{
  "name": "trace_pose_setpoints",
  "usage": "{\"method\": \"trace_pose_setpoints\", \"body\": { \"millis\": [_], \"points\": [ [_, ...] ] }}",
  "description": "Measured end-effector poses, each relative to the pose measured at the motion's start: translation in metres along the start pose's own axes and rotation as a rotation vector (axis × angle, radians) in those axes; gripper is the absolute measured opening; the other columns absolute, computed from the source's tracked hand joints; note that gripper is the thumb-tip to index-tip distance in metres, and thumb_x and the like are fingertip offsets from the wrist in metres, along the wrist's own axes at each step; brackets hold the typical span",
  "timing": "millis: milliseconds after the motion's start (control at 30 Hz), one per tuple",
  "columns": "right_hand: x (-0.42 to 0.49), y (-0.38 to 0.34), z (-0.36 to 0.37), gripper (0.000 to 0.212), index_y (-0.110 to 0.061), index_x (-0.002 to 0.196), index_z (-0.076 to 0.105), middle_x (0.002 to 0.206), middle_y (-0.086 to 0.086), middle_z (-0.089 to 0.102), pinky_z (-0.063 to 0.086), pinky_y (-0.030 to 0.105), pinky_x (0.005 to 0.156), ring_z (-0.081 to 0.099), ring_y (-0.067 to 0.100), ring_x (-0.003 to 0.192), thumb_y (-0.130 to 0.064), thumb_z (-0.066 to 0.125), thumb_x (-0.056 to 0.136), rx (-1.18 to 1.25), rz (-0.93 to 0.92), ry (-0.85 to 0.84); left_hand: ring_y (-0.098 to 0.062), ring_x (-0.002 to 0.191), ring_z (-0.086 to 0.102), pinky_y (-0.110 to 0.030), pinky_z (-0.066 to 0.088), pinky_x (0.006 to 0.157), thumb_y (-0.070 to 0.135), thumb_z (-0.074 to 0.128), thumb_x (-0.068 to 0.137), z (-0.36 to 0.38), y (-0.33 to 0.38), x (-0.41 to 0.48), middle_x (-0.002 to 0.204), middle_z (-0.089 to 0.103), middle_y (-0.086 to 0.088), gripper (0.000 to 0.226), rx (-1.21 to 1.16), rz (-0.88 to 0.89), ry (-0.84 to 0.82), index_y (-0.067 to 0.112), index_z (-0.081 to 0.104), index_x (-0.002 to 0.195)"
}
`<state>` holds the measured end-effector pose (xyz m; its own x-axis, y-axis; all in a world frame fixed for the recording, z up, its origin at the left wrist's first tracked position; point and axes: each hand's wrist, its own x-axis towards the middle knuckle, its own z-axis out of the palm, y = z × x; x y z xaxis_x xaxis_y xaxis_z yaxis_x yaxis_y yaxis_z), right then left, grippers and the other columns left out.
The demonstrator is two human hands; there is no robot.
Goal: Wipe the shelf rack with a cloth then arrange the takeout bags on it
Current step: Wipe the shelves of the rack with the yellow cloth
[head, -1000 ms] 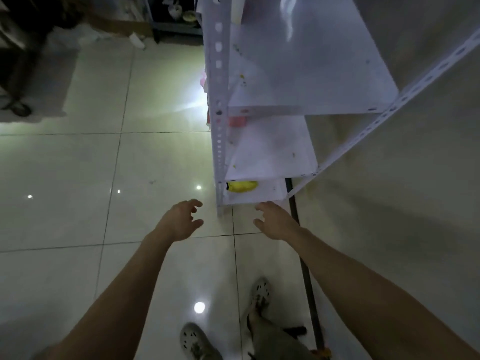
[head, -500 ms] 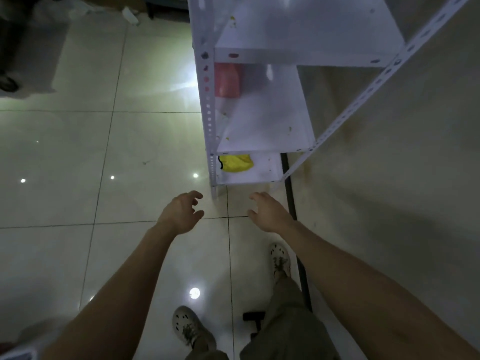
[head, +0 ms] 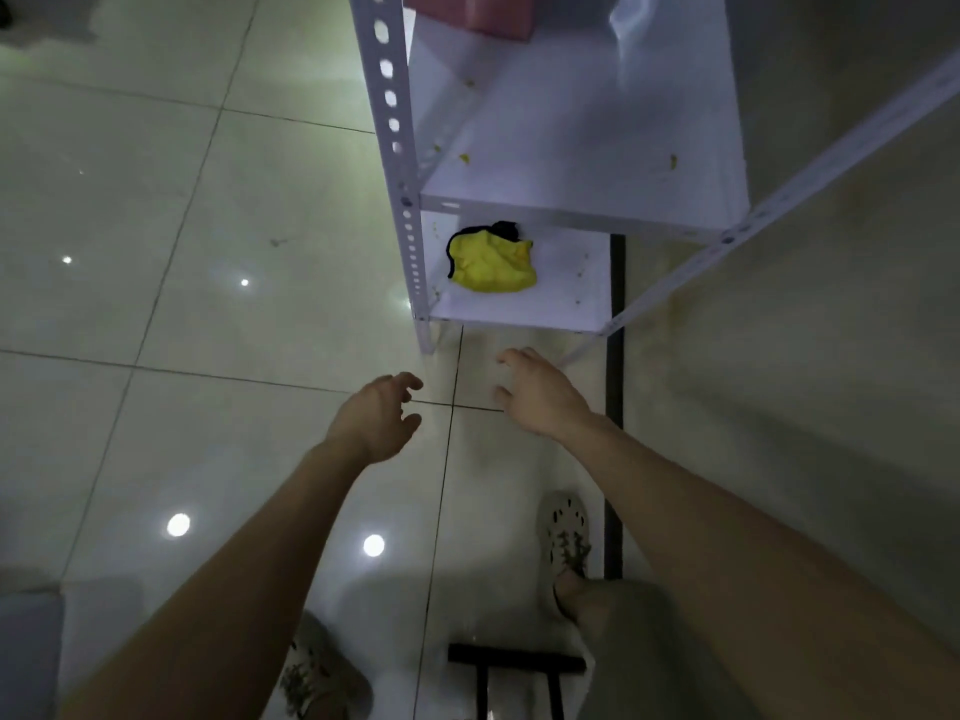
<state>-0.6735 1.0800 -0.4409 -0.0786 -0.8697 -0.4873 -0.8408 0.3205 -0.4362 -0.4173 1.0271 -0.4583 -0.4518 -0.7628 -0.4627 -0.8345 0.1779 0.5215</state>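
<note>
Both hands empty, fingers loosely curled & apart: left hand (head: 376,420), right hand (head: 543,394). Crumpled yellow cloth (head: 491,259) lies beyond fingertips on lowest white metal shelf (head: 571,298), speckled w/ crumbs.

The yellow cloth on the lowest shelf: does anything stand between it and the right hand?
Nothing visible does. The yellow cloth lies on the lowest shelf; only floor and the shelf's front edge separate it from the right hand.

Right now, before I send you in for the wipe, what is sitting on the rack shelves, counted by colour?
Yellow cloth, on the bottom shelf: 1
Pink object, on the shelf above, cut off by the frame: 1
Total: 2
</note>
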Motion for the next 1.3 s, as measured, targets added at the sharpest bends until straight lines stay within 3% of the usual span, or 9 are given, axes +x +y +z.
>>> {"method": "trace_pose_setpoints", "body": {
  "millis": [200,433,567,867,1300],
  "points": [
    [0.089,0.031,0.043,0.046,-0.010,0.140,0.056,0.138,0.012,0.056,0.051,0.043,0.095,0.059,0.033,0.120,-0.025,0.066,0.098,0.002,-0.099,0.170,-0.027,0.118,0.068,-0.047,0.058,0.094,0.033,0.076,0.097,0.027,-0.029,0.089,0.135,0.064,-0.007,0.063,-0.046,0.021,0.297,0.021,0.048,0.152],
    [0.191,0.062,0.071,0.049,-0.010,0.145,0.055,0.146,0.011,0.054,0.048,0.042,0.101,0.057,0.032,0.124,-0.029,0.065,0.101,0.027,-0.208,0.333,-0.021,0.109,0.071,-0.040,0.058,0.086,0.033,0.073,0.099,0.066,-0.058,0.178,0.130,0.068,-0.001,0.051,-0.130,0.138,0.545,0.022,0.055,0.145],
    [0.212,0.080,0.081,0.049,-0.005,0.144,0.054,0.142,0.015,0.057,0.047,0.039,0.098,0.057,0.033,0.123,-0.028,0.064,0.102,0.004,-0.259,0.387,-0.018,0.106,0.071,-0.043,0.062,0.087,0.036,0.074,0.098,0.089,-0.078,0.192,0.130,0.068,0.002,0.049,-0.099,0.192,0.574,0.026,0.057,0.143],
    [0.155,0.076,0.080,0.054,-0.008,0.151,0.049,0.149,0.014,0.053,0.047,0.036,0.103,0.056,0.030,0.131,-0.031,0.062,0.104,-0.065,-0.377,0.424,-0.022,0.108,0.071,-0.044,0.060,0.090,0.029,0.076,0.097,0.093,-0.075,0.119,0.128,0.068,-0.004,0.049,0.057,0.173,0.609,0.020,0.059,0.142],
    [0.033,0.067,0.052,0.054,-0.015,0.152,0.048,0.147,0.010,0.052,0.050,0.044,0.101,0.054,0.033,0.129,-0.037,0.060,0.104,-0.060,-0.423,0.468,-0.016,0.102,0.071,-0.041,0.060,0.089,0.033,0.075,0.096,0.065,0.014,-0.009,0.123,0.069,0.003,0.045,0.129,0.157,0.661,0.024,0.063,0.138]
  ]
}}
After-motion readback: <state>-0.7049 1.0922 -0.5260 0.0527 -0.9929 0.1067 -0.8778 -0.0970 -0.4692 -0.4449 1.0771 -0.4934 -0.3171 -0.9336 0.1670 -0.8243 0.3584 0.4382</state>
